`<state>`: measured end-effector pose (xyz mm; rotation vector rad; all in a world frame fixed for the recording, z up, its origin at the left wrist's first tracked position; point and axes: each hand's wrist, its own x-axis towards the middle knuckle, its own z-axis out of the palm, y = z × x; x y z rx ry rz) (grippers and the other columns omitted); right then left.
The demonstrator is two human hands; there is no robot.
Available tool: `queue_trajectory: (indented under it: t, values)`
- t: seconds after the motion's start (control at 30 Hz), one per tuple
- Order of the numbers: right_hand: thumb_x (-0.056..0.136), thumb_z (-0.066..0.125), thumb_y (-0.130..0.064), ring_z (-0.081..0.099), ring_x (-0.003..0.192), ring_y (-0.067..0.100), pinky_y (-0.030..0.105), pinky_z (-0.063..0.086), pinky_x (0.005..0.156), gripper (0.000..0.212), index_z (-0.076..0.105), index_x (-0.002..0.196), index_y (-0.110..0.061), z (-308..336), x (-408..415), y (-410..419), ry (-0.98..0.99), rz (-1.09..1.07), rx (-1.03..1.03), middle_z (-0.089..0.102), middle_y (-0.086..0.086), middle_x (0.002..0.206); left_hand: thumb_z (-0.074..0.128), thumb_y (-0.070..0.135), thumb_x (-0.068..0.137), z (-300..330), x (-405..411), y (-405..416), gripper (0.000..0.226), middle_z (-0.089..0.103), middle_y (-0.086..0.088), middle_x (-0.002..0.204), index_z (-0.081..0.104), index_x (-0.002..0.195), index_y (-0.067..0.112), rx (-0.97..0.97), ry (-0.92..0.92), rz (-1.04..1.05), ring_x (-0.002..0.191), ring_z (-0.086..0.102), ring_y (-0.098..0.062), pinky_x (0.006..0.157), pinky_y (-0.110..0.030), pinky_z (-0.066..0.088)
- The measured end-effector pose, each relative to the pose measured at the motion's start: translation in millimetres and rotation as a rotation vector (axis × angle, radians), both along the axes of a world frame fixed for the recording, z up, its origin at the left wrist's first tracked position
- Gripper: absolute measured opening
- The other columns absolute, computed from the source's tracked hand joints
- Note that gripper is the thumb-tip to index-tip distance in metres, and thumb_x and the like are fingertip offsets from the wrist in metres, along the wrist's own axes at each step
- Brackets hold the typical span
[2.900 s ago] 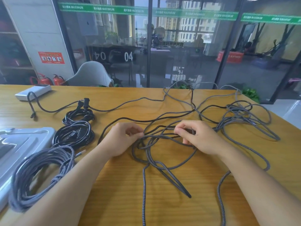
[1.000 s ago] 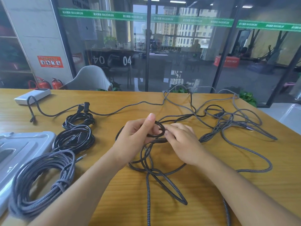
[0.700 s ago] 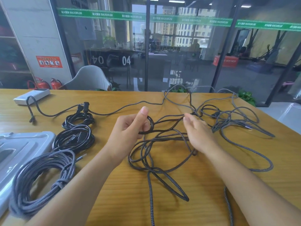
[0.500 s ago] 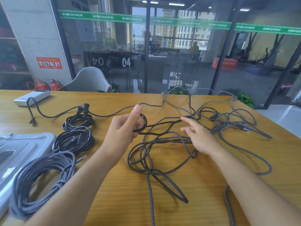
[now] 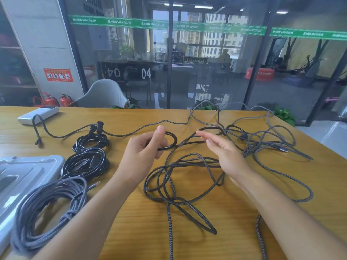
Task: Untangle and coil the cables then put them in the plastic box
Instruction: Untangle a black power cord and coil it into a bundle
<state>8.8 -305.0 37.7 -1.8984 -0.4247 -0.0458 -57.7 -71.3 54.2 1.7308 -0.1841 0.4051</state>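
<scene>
Nearest, a coiled grey braided cable (image 5: 47, 209) lies at the wooden table's (image 5: 216, 246) left edge against the plastic box (image 5: 22, 173); bare wood spreads between the forearms. The left hand (image 5: 144, 152) pinches a small loop of glossy black cable (image 5: 171, 141); the right hand (image 5: 223, 154) hovers, fingers apart, holding nothing. Two black coils (image 5: 86, 164) sit left; tangled braided cables (image 5: 262, 145) sprawl toward the far edge.

2 bare hands, left hand (image 5: 142, 152) and right hand (image 5: 225, 156); 3 coiled cable bundles: 2 black coils (image 5: 90, 141) (image 5: 85, 164) and 1 grey braided coil (image 5: 47, 207); 1 loose cable tangle (image 5: 187, 184); 1 plastic box (image 5: 22, 171); 1 white power bank (image 5: 38, 115); 1 wooden table (image 5: 131, 231); 2 red fire extinguishers (image 5: 56, 100).
</scene>
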Motion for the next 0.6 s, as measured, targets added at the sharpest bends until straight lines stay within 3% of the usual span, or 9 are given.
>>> queue_trajectory:
  t: [0.1, 0.17, 0.23, 0.3, 0.37, 0.43, 0.5, 0.6]
  values:
    - [0.112, 0.042, -0.015, 0.054, 0.133, -0.002, 0.032, 0.036, 0.117, 0.038, 0.068, 0.133, -0.034, 7.2, -10.6, 3.9, -0.022, 0.043, 0.116, 0.068, -0.018, 0.133, 0.044, 0.066, 0.094, -4.2, 3.2, -0.1, 0.051, 0.054, 0.006, 0.069, 0.080, 0.096, 0.030, 0.058, 0.007, 0.015, 0.058, 0.044, -0.004, 0.058, -0.019, 0.037]
    - [0.112, 0.040, -0.010, 0.057, 0.133, 0.004, 0.039, 0.035, 0.119, 0.038, 0.069, 0.131, -0.026, 12.7, -20.0, 10.3, -0.044, 0.100, 0.160, 0.071, -0.013, 0.132, 0.046, 0.066, 0.093, -9.2, 5.9, -3.4, 0.049, 0.060, 0.003, 0.076, 0.073, 0.121, 0.035, 0.121, 0.008, -0.001, 0.062, 0.052, 0.000, 0.062, -0.019, 0.042]
    - [0.111, 0.040, -0.007, 0.058, 0.132, 0.007, 0.032, 0.039, 0.116, 0.035, 0.067, 0.130, -0.019, 16.1, -30.2, 19.6, -0.068, 0.174, 0.186, 0.073, -0.008, 0.129, 0.052, 0.066, 0.091, -16.2, 8.5, -8.0, 0.060, 0.063, -0.001, 0.086, 0.052, 0.145, 0.039, 0.169, 0.024, -0.030, 0.071, 0.056, 0.001, 0.070, -0.016, 0.046]
    - [0.110, 0.044, -0.006, 0.062, 0.127, 0.008, 0.023, 0.046, 0.108, 0.031, 0.067, 0.128, -0.017, 19.9, -39.3, 29.3, -0.090, 0.225, 0.189, 0.075, -0.006, 0.124, 0.056, 0.066, 0.091, -21.9, 10.2, -11.8, 0.070, 0.063, -0.006, 0.090, 0.039, 0.154, 0.042, 0.190, 0.042, -0.065, 0.074, 0.057, -0.003, 0.075, -0.018, 0.047]
    - [0.109, 0.051, -0.009, 0.066, 0.119, 0.009, 0.022, 0.050, 0.101, 0.028, 0.068, 0.126, -0.023, 18.3, -36.9, 31.8, -0.169, 0.172, 0.136, 0.075, -0.008, 0.118, 0.056, 0.066, 0.092, -24.8, 11.1, -12.6, 0.064, 0.066, -0.005, 0.090, 0.046, 0.150, 0.040, 0.246, 0.036, -0.066, 0.076, 0.061, -0.007, 0.078, -0.025, 0.051]
    - [0.107, 0.056, -0.014, 0.063, 0.115, 0.004, 0.022, 0.050, 0.099, 0.028, 0.067, 0.127, -0.030, 11.1, -20.9, 21.4, -0.305, -0.023, -0.008, 0.071, -0.016, 0.119, 0.054, 0.067, 0.093, -24.4, 10.5, -11.4, 0.051, 0.071, -0.008, 0.093, 0.060, 0.136, 0.039, 0.260, 0.033, -0.043, 0.082, 0.066, -0.015, 0.080, -0.032, 0.054]
    - [0.106, 0.055, -0.019, 0.055, 0.121, 0.001, 0.027, 0.046, 0.107, 0.033, 0.063, 0.134, -0.035, 2.0, -1.1, 2.5, -0.355, -0.185, -0.196, 0.060, -0.023, 0.132, 0.053, 0.063, 0.097, -22.2, 8.9, -9.9, 0.038, 0.066, -0.010, 0.079, 0.068, 0.120, 0.038, 0.248, 0.013, -0.006, 0.071, 0.060, -0.015, 0.071, -0.032, 0.050]
    - [0.109, 0.050, -0.023, 0.041, 0.143, 0.009, 0.042, 0.034, 0.122, 0.047, 0.047, 0.153, -0.037, -9.6, 18.8, -21.1, -0.218, -0.239, -0.421, 0.042, -0.019, 0.157, 0.049, 0.060, 0.100, -16.9, 7.7, -6.5, 0.042, 0.042, 0.008, 0.055, 0.074, 0.095, 0.027, 0.208, -0.061, 0.113, 0.053, 0.041, -0.010, 0.059, -0.036, 0.040]
